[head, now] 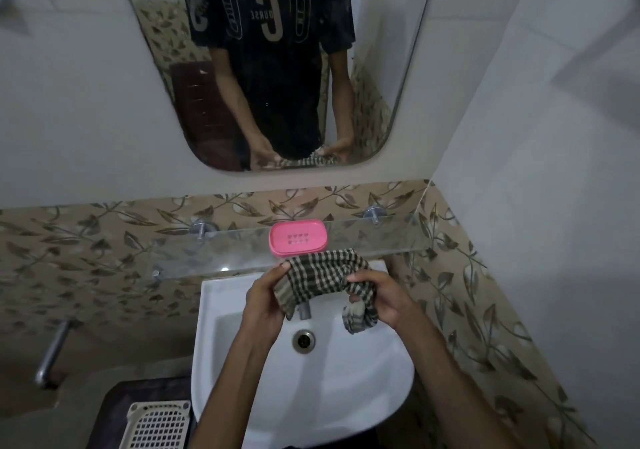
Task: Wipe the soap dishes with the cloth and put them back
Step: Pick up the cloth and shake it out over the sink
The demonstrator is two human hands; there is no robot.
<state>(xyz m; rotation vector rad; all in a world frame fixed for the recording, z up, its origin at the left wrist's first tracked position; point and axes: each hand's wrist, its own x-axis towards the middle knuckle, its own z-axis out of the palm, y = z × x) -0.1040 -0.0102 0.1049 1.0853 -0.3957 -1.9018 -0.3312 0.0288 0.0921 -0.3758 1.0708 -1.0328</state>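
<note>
Head view: your left hand (265,298) and right hand (379,298) both grip the checked woven cloth (323,277), bunched and stretched between them over the white ceramic basin (363,389) — one loose end hangs curled below your right fingers. Pink plastic soap dish (298,237), rounded rectangle with heart-shaped drain holes, sits on the clear glass shelf (207,258), just behind the cloth. Round metal drain (304,340) below. Rounded mirror (270,67) above, leaf-pattern tiles (86,258) behind the shelf.
</note>
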